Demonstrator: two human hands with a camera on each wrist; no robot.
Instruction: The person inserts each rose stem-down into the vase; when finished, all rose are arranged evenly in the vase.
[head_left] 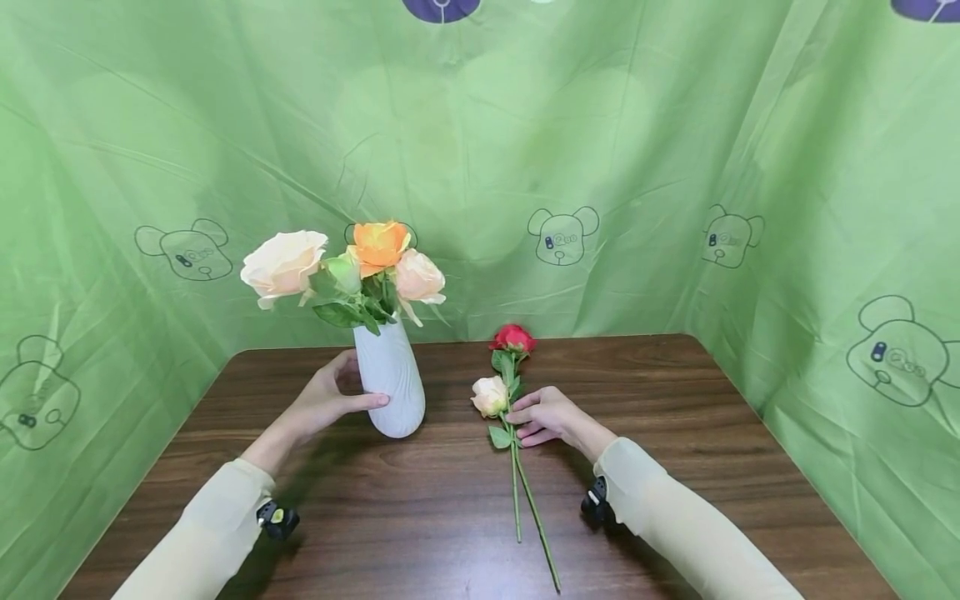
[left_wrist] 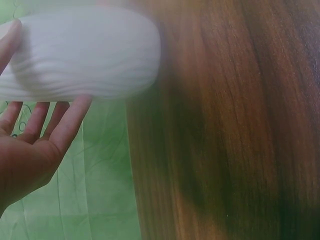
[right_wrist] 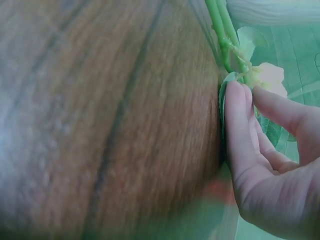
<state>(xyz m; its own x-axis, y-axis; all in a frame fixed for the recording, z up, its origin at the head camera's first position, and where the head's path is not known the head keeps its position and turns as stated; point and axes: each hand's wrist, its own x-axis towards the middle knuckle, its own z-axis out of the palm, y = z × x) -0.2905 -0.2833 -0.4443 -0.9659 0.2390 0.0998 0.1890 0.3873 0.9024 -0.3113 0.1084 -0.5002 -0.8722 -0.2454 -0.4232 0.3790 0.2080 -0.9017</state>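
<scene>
My left hand [head_left: 324, 398] grips a white ribbed vase [head_left: 392, 375] around its side, thumb in front and the other fingers behind. The vase leans a little, and out of its mouth rise an orange rose [head_left: 380, 246], a large pale peach rose [head_left: 283, 262], a pink rose [head_left: 418, 277] and a green bud [head_left: 344, 272]. With thumb and fingertips, my right hand [head_left: 553, 417] pinches the stems of a cream rose [head_left: 491, 396] and a red rose [head_left: 513, 337], just below the cream bloom. Their two green stems [right_wrist: 220, 32] run side by side toward me.
The dark wooden table [head_left: 420, 517] lies beneath both hands. Green curtain [head_left: 480, 150] printed with bear heads hangs close behind the table and along both sides. Each sleeve carries a small black wrist camera, one left [head_left: 277, 520] and one right [head_left: 595, 503].
</scene>
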